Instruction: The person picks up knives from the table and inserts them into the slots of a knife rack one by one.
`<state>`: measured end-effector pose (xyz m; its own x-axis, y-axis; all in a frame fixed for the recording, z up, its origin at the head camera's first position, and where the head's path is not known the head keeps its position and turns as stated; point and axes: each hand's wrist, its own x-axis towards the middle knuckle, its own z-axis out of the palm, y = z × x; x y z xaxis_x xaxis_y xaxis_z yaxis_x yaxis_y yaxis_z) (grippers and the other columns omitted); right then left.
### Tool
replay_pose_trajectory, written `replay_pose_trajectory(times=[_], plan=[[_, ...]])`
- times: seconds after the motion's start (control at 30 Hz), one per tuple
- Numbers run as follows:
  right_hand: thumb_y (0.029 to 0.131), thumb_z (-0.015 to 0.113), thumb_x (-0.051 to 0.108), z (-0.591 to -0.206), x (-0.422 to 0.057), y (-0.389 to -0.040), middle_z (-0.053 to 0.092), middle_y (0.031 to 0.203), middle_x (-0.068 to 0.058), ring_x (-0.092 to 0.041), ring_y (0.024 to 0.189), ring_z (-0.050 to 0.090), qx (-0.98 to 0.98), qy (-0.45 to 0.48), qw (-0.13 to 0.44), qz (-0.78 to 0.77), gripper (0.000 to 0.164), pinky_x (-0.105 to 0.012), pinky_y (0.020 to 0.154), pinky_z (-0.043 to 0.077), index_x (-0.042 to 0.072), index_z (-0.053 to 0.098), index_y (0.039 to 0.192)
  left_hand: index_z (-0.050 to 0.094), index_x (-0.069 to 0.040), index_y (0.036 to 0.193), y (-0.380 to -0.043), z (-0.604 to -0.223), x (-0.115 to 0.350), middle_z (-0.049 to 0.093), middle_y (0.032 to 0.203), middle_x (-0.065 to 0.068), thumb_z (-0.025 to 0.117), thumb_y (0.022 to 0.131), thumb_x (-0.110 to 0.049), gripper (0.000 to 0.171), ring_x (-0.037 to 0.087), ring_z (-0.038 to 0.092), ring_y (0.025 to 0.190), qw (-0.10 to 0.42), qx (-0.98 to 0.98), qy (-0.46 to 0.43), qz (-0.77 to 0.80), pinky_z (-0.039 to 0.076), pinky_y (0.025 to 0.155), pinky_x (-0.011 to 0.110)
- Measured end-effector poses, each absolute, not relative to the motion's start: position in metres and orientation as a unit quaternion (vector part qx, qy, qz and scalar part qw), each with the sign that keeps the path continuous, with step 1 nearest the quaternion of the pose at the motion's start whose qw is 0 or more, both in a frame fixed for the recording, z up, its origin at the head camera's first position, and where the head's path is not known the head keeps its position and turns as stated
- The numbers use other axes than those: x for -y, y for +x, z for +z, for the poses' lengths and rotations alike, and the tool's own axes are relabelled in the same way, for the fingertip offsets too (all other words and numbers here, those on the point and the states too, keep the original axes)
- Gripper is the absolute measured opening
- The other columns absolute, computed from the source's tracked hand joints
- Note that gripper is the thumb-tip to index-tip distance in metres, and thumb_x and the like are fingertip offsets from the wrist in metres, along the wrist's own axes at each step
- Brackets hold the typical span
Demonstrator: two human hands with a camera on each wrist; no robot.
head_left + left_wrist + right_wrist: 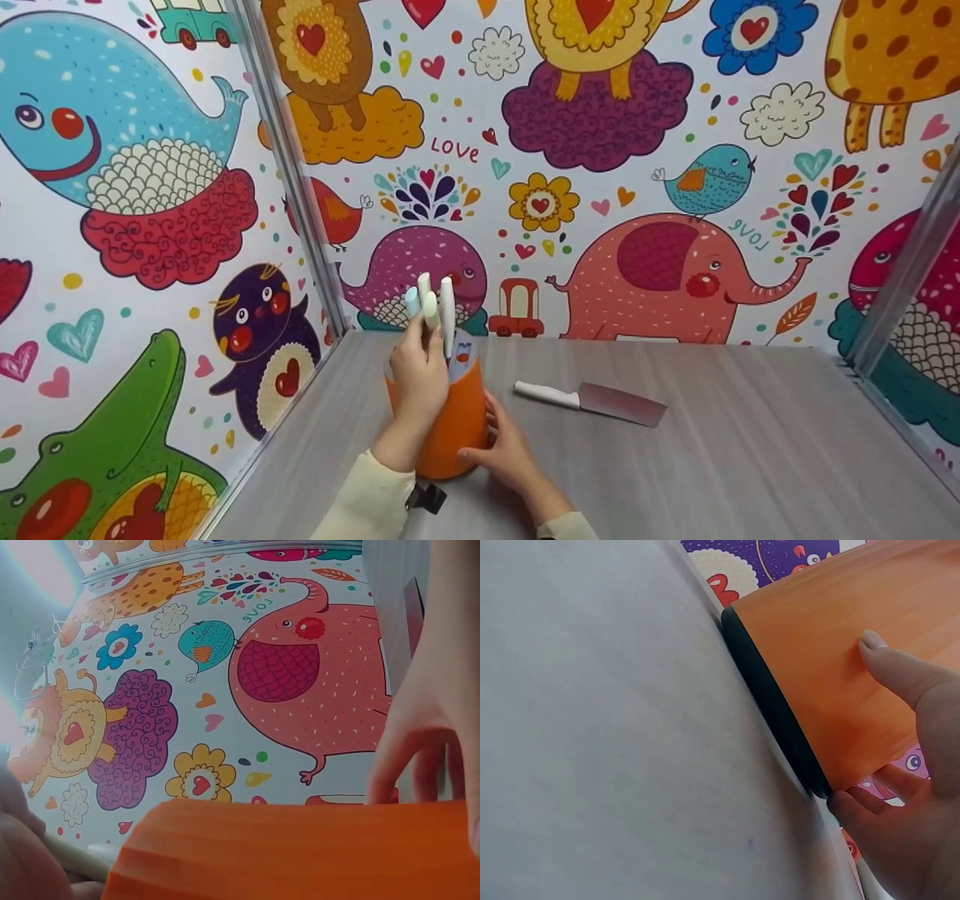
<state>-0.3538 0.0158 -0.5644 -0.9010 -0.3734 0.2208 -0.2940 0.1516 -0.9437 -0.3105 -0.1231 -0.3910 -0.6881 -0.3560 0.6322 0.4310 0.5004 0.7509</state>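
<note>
An orange knife block (454,420) with a dark base rim (769,697) stands upright on the table. Several pale handles (430,306), one of them bluish, rise from its top beside a white-handled knife (448,307). My left hand (421,367) is up at the block's top with its fingers round the lower part of the handles; the block hides part of this grip in the left wrist view. Low on the block's right side, my right hand (514,450) grips it, the thumb (900,671) across the near face and the fingers around the far side.
A cleaver (619,403) with a white handle lies flat on the grey table (712,472), right of the block. Cartoon-printed walls (465,105) close off the back and left side, with metal corner posts (289,165) between panels.
</note>
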Motion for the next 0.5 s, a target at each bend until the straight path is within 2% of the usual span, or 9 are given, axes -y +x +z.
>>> replay_pose_trajectory(times=[0.17, 0.4, 0.5], plan=[[0.071, 0.087, 0.045, -0.565, -0.015, -0.355, 0.041, 0.156, -0.006, -0.034, 0.140, 0.044, -0.762, -0.215, 0.033, -0.609, 0.106, -0.056, 0.114, 0.037, 0.032, 0.025, 0.156, 0.057, -0.009, 0.135, -0.309, -0.393, 0.120, 0.066, 0.130, 0.011, 0.059, 0.099, -0.016, 0.036, 0.026, 0.066, 0.117, 0.389, 0.759, 0.001, -0.522, 0.052, 0.098, 0.042], [0.074, 0.088, 0.033, -0.567, -0.014, -0.354, 0.041, 0.155, -0.009, -0.038, 0.139, 0.044, -0.752, -0.236, 0.017, -0.615, 0.103, -0.057, 0.113, 0.038, 0.027, 0.026, 0.156, 0.046, -0.009, 0.146, -0.300, -0.398, 0.115, 0.054, 0.144, 0.013, 0.059, 0.098, -0.008, 0.050, 0.028, 0.057, 0.130, 0.380, 0.744, -0.017, -0.549, 0.049, 0.100, 0.035], [0.074, 0.087, 0.031, -0.566, -0.014, -0.353, 0.041, 0.155, -0.012, -0.039, 0.138, 0.044, -0.748, -0.242, 0.011, -0.617, 0.103, -0.058, 0.111, 0.039, 0.025, 0.026, 0.156, 0.045, -0.010, 0.147, -0.296, -0.403, 0.115, 0.052, 0.147, 0.012, 0.059, 0.098, -0.007, 0.051, 0.027, 0.055, 0.132, 0.385, 0.744, -0.023, -0.545, 0.049, 0.099, 0.033]])
